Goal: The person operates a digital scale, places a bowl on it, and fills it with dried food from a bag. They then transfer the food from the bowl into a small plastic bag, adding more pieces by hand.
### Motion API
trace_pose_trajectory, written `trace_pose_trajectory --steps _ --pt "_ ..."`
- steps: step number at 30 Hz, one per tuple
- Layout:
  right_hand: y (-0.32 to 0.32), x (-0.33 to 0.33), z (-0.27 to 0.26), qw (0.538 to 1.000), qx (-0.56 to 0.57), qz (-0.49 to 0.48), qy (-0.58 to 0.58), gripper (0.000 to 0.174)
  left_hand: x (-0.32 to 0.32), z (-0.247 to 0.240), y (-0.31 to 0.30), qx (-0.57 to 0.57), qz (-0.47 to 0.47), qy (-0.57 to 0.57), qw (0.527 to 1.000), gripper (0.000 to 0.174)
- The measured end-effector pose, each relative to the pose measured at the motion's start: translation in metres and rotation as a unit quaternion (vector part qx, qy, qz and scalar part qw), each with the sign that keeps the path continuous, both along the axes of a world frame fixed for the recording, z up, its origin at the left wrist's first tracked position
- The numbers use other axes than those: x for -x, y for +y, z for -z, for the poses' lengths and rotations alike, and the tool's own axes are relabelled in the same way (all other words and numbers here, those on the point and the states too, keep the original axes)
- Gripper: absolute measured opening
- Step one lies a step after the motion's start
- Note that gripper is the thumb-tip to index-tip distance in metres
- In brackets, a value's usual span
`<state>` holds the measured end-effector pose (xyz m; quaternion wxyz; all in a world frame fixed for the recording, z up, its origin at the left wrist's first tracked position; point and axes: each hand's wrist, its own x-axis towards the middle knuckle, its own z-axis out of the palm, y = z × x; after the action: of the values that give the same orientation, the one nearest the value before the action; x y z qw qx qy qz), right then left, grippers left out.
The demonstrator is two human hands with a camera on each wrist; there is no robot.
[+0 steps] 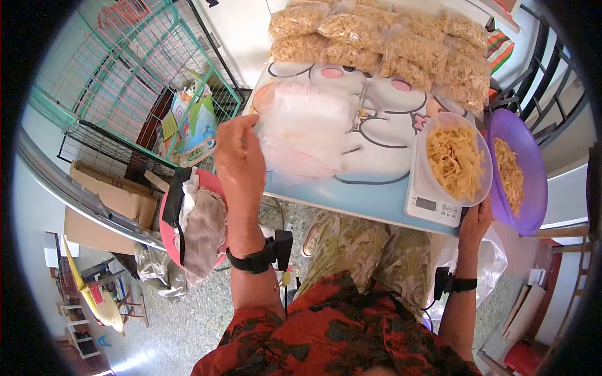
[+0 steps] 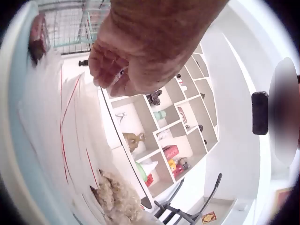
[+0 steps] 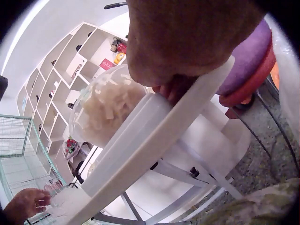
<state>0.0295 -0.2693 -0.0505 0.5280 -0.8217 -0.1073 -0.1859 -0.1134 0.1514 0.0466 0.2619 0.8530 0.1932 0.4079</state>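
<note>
My left hand (image 1: 241, 156) hovers at the left edge of a stack of clear plastic bags (image 1: 307, 128), fingers loosely bent with nothing seen between them. In the left wrist view the bags (image 2: 56, 126) show red seal lines. At the table's right front, a white kitchen scale (image 1: 433, 208) carries a clear plastic bowl (image 1: 488, 182) of yellowish dried strips (image 1: 454, 156). Beside the scale and below the bowl's rim is my right hand (image 1: 476, 219). Its bent fingers (image 3: 176, 89) are at the scale's corner, partly hidden, and I cannot tell whether they grip anything.
Filled bags of strips (image 1: 382, 41) are piled along the table's back. A purple basin (image 1: 533, 182) with more strips stands right of the scale. Left of the table are a wire cage (image 1: 125, 81) and a pink container (image 1: 172, 207) with a cloth over it.
</note>
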Motion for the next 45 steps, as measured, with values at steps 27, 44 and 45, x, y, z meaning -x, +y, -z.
trace_pose_trajectory --steps 27,44,45 --pt "-0.007 -0.004 0.006 1.0 0.01 -0.003 0.022 0.029 -0.049 0.054 -0.007 0.154 0.029 0.006 0.988 0.014" --pt "-0.003 -0.001 -0.001 0.999 0.029 0.019 0.025 0.026 -0.084 0.008 0.001 0.326 0.1 -0.009 0.94 0.035" --pt "-0.003 0.0 -0.001 0.999 0.032 0.02 0.022 0.026 -0.086 0.009 -0.001 0.256 0.085 -0.055 0.961 0.037"
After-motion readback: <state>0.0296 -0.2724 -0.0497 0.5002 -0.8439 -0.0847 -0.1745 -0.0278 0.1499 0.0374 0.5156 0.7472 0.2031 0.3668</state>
